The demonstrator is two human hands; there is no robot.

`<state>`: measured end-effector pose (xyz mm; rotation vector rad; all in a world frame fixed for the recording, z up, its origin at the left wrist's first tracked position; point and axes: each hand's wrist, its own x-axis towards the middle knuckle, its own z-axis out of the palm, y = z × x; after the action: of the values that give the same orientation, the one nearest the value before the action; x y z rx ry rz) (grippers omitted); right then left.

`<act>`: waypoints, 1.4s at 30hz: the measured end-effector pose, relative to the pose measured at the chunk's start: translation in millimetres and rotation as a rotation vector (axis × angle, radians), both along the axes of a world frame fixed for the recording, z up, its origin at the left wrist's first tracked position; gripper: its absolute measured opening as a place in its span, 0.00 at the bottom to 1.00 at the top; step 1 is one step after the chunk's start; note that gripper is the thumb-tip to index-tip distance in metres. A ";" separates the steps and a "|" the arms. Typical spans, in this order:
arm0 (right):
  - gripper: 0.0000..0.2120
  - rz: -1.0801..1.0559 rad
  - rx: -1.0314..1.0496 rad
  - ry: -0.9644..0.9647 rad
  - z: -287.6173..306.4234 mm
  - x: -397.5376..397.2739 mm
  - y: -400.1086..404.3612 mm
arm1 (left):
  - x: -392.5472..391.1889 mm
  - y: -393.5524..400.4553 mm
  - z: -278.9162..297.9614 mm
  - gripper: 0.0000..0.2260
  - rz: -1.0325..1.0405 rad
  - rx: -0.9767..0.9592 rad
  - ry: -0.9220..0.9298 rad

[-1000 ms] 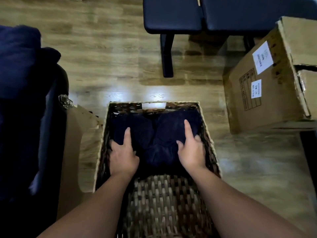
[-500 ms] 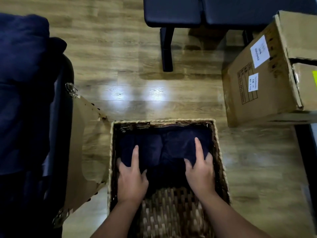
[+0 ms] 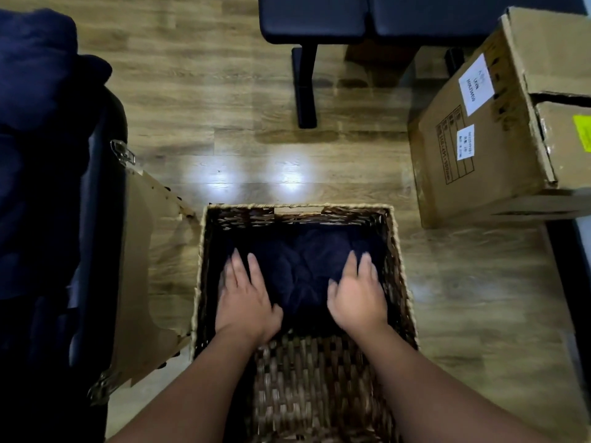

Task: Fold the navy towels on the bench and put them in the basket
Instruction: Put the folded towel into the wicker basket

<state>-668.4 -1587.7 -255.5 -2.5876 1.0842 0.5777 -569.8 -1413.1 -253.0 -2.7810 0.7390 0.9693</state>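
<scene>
Navy cloth fills the bottom of the basket: the navy towels lie dark and rumpled down there, creased across the middle, their edges hard to pick out in the shadow. Your left hand is flat on the left part of the cloth, palm down, fingers straight and spread toward the far wall, gripping nothing. Your right hand sits on the right part, palm down too, fingers extended and a little blurred at the tips, so you're pressing rather than pinching. Both forearms reach in over the near woven wall, and the hands are apart with a strip of towel showing between them.

Out from there, the basket is brown wicker, square, standing on the wooden floor, with two bright light patches on the boards just beyond its far rim. To your left, a sheet of cardboard leans beside the basket, and past it a dark padded bench carries more navy fabric heaped at the far left. Far ahead is a black padded seat on a black leg. To the right, well apart from the basket, stands a cardboard box with white labels on its side.
</scene>
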 end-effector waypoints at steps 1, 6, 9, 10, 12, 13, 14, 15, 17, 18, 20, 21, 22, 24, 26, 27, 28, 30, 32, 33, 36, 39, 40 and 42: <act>0.35 -0.023 0.042 0.011 -1.2 2.4 -5.0 | 1.5 2.7 -6.1 0.49 0.020 -0.028 0.040; 0.33 -0.016 0.044 -0.008 14.0 0.6 2.5 | 0.4 6.5 -8.9 0.45 0.033 -0.166 0.048; 0.34 0.232 -0.098 -0.139 28.3 -5.6 22.4 | -6.0 7.4 -2.4 0.43 -0.105 -0.250 -0.137; 0.35 0.288 -0.124 -0.141 27.9 -6.3 26.1 | -7.9 8.5 -1.2 0.42 -0.147 -0.248 -0.175; 0.38 0.182 -0.094 -0.022 24.0 -2.1 26.6 | -8.7 14.0 -0.5 0.42 -0.146 -0.178 -0.143; 0.39 0.082 -0.051 0.050 19.6 0.4 23.2 | -8.7 17.3 -1.8 0.42 -0.130 -0.139 -0.113; 0.40 0.004 -0.007 0.096 13.5 2.2 18.2 | -8.1 18.9 -2.9 0.43 -0.132 -0.097 -0.101; 0.39 -0.044 0.032 0.117 9.7 4.3 14.1 | -8.0 19.9 -3.8 0.44 -0.142 -0.058 -0.093; 0.37 -0.068 0.074 0.123 10.3 8.2 8.8 | -8.9 18.3 -3.2 0.45 -0.132 -0.025 -0.087; 0.35 -0.059 0.077 0.119 11.7 8.3 8.5 | -9.8 16.9 -2.9 0.45 -0.120 -0.022 -0.084; 0.36 0.012 0.039 0.102 19.8 4.2 13.3 | -13.5 18.9 -1.5 0.45 -0.113 -0.024 -0.085; 0.38 0.077 -0.006 0.069 24.7 -0.3 17.3 | -16.3 21.3 -0.2 0.44 -0.122 -0.042 -0.105; 0.40 0.160 -0.060 0.007 28.2 -7.5 22.7 | -20.2 25.4 3.5 0.43 -0.143 -0.058 -0.135; 0.39 0.302 -0.102 -0.091 30.2 -23.6 32.5 | -29.5 33.8 7.0 0.39 -0.209 -0.096 -0.193; 0.43 0.287 -0.068 -0.039 30.2 -33.1 39.0 | -37.9 38.5 16.3 0.34 -0.245 -0.067 -0.192; 0.47 0.222 -0.037 0.024 28.9 -33.7 39.4 | -41.0 39.5 18.4 0.33 -0.246 -0.043 -0.156; 0.50 0.152 0.000 0.077 24.1 -32.3 37.4 | -42.1 38.8 17.8 0.32 -0.224 -0.029 -0.140; 0.51 0.026 0.074 0.126 18.2 -25.6 29.3 | -41.5 35.2 12.8 0.31 -0.147 0.004 -0.133; 0.49 -0.047 0.135 0.121 19.5 -21.9 21.9 | -41.7 29.2 11.1 0.30 -0.121 0.033 -0.115; 0.48 -0.060 0.150 0.116 19.3 -22.1 18.5 | -41.8 25.6 11.0 0.30 -0.133 0.039 -0.117; 0.47 -0.021 0.164 0.148 19.3 -34.7 16.9 | -43.5 20.1 15.7 0.31 -0.146 0.027 -0.073; 0.44 0.025 0.207 0.131 24.0 -39.6 26.9 | -39.3 18.3 30.6 0.31 -0.127 0.020 -0.057; 0.42 0.040 0.212 0.115 27.3 -40.9 30.7 | -38.6 17.9 37.3 0.30 -0.123 0.017 -0.045; 0.37 0.077 0.199 0.079 34.0 -45.2 38.9 | -39.8 21.3 48.8 0.27 -0.132 0.032 -0.025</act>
<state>-713.6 -1548.8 -221.5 -2.4607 0.9026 0.7701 -609.7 -1391.9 -204.2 -2.6731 0.8821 0.9120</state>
